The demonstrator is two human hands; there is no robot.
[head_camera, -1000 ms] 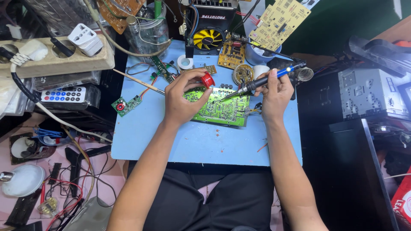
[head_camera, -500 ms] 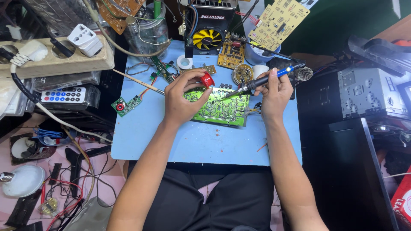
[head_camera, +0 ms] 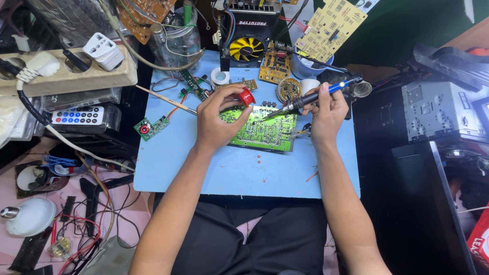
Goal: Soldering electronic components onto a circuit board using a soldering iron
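Fingers of your left hand (head_camera: 216, 122) pinch a red solder spool (head_camera: 247, 97) at frame centre; your right hand (head_camera: 326, 114) grips the soldering iron (head_camera: 310, 98), tip over the green circuit board (head_camera: 265, 133).

The near left part of the green board (head_camera: 260, 130) is hidden under the left hand (head_camera: 216, 122). The iron's tip (head_camera: 266, 116) is too small to be made out. At 5 o'clock, a red box (head_camera: 480, 243) is cut off by the edge.
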